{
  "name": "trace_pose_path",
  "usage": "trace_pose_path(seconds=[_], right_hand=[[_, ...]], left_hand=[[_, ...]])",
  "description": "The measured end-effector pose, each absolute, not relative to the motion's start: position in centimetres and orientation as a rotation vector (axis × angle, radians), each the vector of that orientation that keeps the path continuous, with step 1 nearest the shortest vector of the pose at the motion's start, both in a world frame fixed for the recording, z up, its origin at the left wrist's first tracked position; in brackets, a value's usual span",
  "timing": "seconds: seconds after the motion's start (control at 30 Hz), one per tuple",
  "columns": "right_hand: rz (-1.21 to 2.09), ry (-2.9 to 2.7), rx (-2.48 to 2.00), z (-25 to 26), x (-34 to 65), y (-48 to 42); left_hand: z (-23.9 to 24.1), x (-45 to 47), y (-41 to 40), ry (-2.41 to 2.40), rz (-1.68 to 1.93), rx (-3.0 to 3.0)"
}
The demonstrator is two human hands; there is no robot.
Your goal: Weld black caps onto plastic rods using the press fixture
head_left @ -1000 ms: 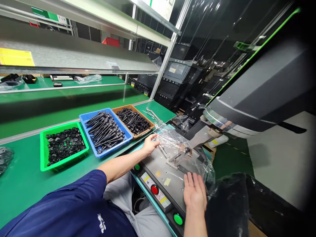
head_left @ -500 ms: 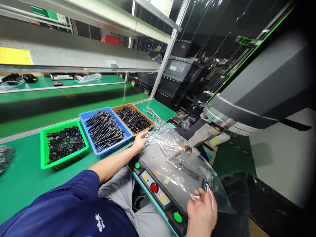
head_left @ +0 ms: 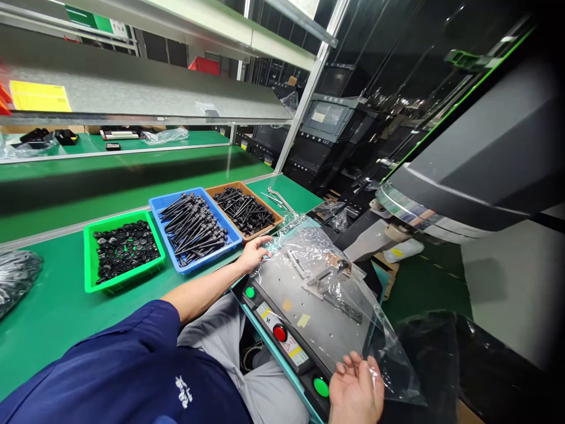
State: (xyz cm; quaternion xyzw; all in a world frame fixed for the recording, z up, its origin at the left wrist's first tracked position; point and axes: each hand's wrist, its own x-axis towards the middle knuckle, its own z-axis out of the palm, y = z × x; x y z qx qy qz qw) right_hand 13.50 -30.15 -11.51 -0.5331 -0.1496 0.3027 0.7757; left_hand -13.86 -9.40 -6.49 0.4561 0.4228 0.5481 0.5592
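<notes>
machine bed: grey metal plate (head_left: 318,318) of the press, with a small metal fixture (head_left: 329,274) bolted near the middle; front panel carries a red button (head_left: 279,333) and green buttons (head_left: 321,387), (head_left: 249,292).
plastic sheet: clear film (head_left: 335,277) is now spread across the plate and fixture, far edge near the trays, near corner hanging off the front right edge; a second ago it was bunched over the fixture only.
change: right hand, flat on the plate a second ago, has come back to the near edge, dragging the film toward the person; left hand slid a little left along the far edge. Reads as the sheet being stretched out as a cover over the bed, near enough in place.
sheet look: thin, glossy, wrinkled, tented over the fixture, flatter near the front.
left hand: left hand (head_left: 253,253) at the far-left edge of the film, fingers curled down on it; pinching or just pressing, cannot tell.
right hand: right hand (head_left: 356,391) palm up at the near edge, fingers loosely curled, film edge lying on the fingertips; not a tight pinch.
trays: green tray (head_left: 90,268), blue tray (head_left: 159,209), brown tray (head_left: 216,191) of black parts just beyond the left hand, on the green bench (head_left: 53,318).
</notes>
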Motion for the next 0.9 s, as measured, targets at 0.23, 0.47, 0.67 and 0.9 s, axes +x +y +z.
trace_pose_path(seconds=[0.23, 0.47, 0.67, 0.9], right_hand=[[0.692, -0.254, -1.121, -12.1, 14.1, -30.7], [0.694, -0.224, -1.193, -11.5, 13.7, -31.1], [0.657, -0.127, -1.273, -11.5, 13.5, -33.3], [0.618, -0.245, -1.397, -13.4, 14.1, -35.4]], left_hand=[[-6.9, -13.7, -9.3, 0.992, 1.246, 1.129], [-7.4, -14.2, -9.9, 0.996, 1.239, 1.124], [-8.2, -15.7, -11.1, 0.928, 1.185, 1.123], [-9.2, -16.7, -11.7, 0.775, 1.201, 1.088]])
